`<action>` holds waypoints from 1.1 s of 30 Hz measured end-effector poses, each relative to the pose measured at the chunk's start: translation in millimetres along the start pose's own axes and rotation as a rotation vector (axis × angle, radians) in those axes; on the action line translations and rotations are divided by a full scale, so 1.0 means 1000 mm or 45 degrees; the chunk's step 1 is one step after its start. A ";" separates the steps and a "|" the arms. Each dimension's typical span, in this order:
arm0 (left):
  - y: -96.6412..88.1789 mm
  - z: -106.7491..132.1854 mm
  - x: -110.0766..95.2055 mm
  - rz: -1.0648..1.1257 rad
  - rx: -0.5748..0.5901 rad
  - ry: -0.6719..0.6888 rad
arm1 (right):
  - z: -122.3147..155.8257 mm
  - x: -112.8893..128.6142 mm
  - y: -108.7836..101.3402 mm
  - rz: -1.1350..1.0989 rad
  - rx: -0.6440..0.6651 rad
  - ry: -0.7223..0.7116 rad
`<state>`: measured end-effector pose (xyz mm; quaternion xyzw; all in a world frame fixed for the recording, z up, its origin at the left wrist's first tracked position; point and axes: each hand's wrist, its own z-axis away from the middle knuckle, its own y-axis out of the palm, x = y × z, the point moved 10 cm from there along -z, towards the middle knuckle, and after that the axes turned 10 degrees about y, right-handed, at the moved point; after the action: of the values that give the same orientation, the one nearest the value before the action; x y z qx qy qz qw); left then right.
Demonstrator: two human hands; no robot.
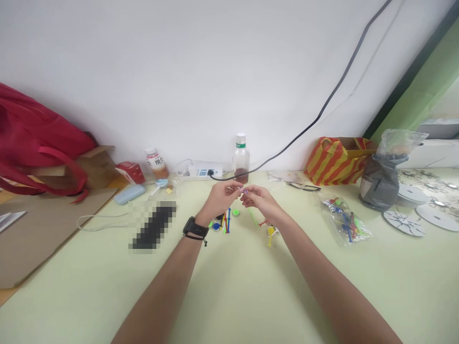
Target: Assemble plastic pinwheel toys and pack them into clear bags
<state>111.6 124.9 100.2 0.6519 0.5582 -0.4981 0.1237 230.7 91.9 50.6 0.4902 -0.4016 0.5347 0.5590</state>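
Observation:
My left hand (223,197), with a black watch (195,228) on its wrist, is raised over the table with thumb and fingers pinched. Opposite it, my right hand (263,201) pinches too, and the fingertips of both meet at a small pinkish-purple piece (242,190), too small to name. Below my left hand lie coloured plastic sticks (226,222), a blue round piece (216,227) and a green round piece (235,213). Under my right hand are a yellow plastic piece (270,233) and a light green stick (254,217).
A bottle (241,160) and a power strip (204,171) stand by the wall. To the right are a bag of plastic parts (347,222), a striped bag (335,160), a grey bag (380,184) and white discs (404,223). Leftward lie a blue case (129,194) and cardboard (53,234).

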 end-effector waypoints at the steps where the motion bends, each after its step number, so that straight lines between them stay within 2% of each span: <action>1: 0.001 0.000 -0.003 0.007 0.016 0.015 | 0.000 0.001 -0.003 0.012 -0.013 -0.009; 4: 0.002 0.001 -0.014 -0.004 0.056 0.091 | -0.001 0.003 -0.012 -0.031 -0.029 -0.045; 6: 0.004 0.002 -0.021 -0.037 0.097 0.144 | -0.002 0.004 -0.013 -0.093 0.020 -0.050; 11: 0.012 0.004 -0.032 -0.140 0.202 0.240 | -0.003 -0.001 -0.007 -0.080 0.160 -0.002; 16: 0.017 0.005 -0.034 -0.169 0.245 0.244 | -0.001 -0.002 -0.004 -0.054 0.179 0.003; 23: 0.024 0.008 -0.032 -0.162 0.315 0.201 | -0.001 0.000 -0.014 0.347 0.026 0.018; 28: 0.031 0.011 -0.028 -0.151 0.341 0.201 | 0.006 0.003 -0.003 0.534 0.111 -0.029; 30: 0.033 0.012 -0.023 -0.186 0.347 0.187 | 0.005 0.002 -0.004 0.766 0.049 -0.045; 33: 0.034 0.014 -0.010 -0.239 0.364 0.139 | -0.001 -0.003 -0.021 1.042 -0.116 -0.012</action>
<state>134.5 97.1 88.1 0.6341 0.5460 -0.5454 -0.0476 250.9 93.7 44.5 0.2672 -0.5892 0.6923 0.3196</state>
